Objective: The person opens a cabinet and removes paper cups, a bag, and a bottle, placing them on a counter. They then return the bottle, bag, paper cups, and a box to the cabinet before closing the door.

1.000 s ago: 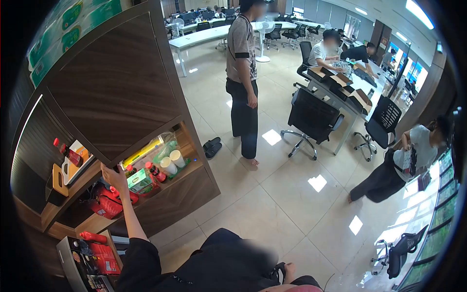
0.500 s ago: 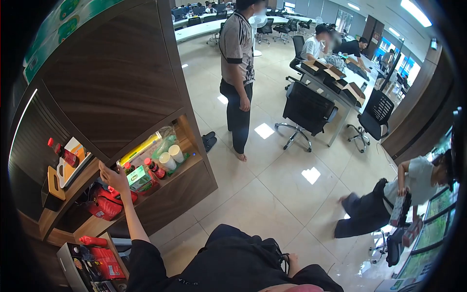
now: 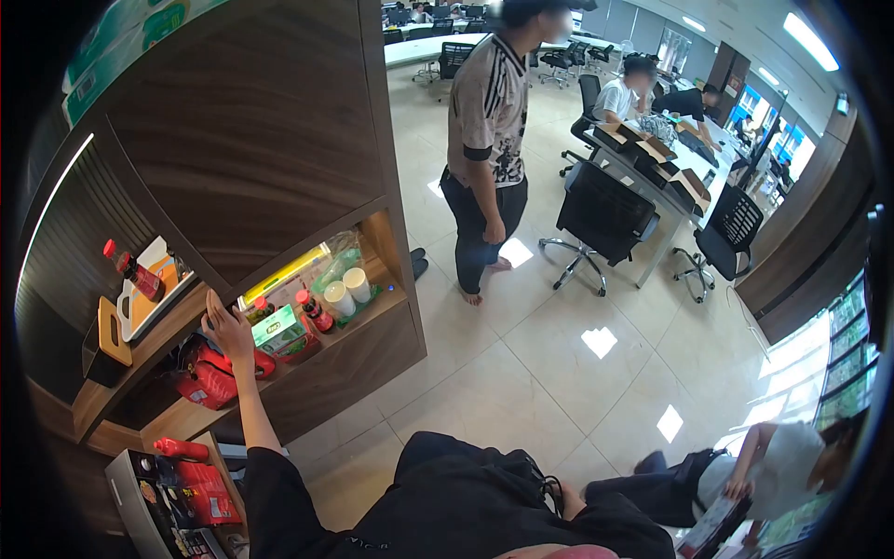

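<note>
My left hand (image 3: 227,332) rests at the edge of the wooden shelf (image 3: 177,312), fingers stretched out and holding nothing. Just below it is a red package (image 3: 207,374). To its right on the shelf stand a green and white box (image 3: 277,328), a red-capped bottle (image 3: 315,312) and two pale cups (image 3: 356,284). My right hand (image 3: 572,503) hangs low beside my dark clothing, next to a black cord; its fingers are mostly hidden.
An open drawer (image 3: 121,494) with red packages is at the lower left. One person (image 3: 489,121) stands ahead, and another (image 3: 773,466) bends at the lower right. An office chair (image 3: 610,210) stands by a table.
My left hand has shifted slightly right in view, its fingers more stretched. The standing person appears nearer, and the person at the right has moved lower and closer to me.
</note>
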`<state>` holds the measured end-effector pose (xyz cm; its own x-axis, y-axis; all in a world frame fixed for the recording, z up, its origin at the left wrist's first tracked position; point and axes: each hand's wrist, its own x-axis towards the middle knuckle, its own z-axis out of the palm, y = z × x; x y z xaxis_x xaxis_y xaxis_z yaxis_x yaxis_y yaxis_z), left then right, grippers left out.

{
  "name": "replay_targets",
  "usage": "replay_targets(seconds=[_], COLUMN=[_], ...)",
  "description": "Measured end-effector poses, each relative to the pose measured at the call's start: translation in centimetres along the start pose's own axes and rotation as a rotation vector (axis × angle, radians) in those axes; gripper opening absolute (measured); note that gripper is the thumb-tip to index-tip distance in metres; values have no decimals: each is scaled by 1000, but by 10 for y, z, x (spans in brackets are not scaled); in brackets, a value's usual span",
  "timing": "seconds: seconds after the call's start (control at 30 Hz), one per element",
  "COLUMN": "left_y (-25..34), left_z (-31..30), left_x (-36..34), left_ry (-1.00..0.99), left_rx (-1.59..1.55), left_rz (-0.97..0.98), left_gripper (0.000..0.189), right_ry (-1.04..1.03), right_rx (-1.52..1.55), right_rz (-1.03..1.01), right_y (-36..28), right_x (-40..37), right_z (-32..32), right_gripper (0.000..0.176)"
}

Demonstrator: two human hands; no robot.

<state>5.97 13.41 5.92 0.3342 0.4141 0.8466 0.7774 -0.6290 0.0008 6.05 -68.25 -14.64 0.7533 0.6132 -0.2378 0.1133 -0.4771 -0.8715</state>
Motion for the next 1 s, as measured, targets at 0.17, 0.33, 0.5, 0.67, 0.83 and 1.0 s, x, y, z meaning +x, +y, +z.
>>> replay_targets(seconds=[0.17, 0.33, 0.5, 0.67, 0.83, 1.0], left_y=[9, 7, 11, -6, 2, 18], left_z=[-2, 10, 10, 21, 8, -7], left_x=[1, -1, 0, -5, -3, 1], left_ry=[68, 115, 154, 141, 105, 80], left_rx=[-64, -54, -77, -59, -91, -205], left_rz=[-15, -12, -5, 28, -12, -100], left_gripper=[64, 62, 62, 70, 69, 72], right_ry=[270, -166, -127, -194, -200, -201], right_rx=[-108, -327, -191, -220, -217, -197], right_rz=[57, 982, 733, 827, 744, 665], right_y=[-75, 194, 225, 171, 172, 169], right_x=[4, 75, 75, 99, 116, 138], right_z=[4, 56, 67, 60, 60, 51], right_gripper=[18, 44, 47, 44, 43, 42])
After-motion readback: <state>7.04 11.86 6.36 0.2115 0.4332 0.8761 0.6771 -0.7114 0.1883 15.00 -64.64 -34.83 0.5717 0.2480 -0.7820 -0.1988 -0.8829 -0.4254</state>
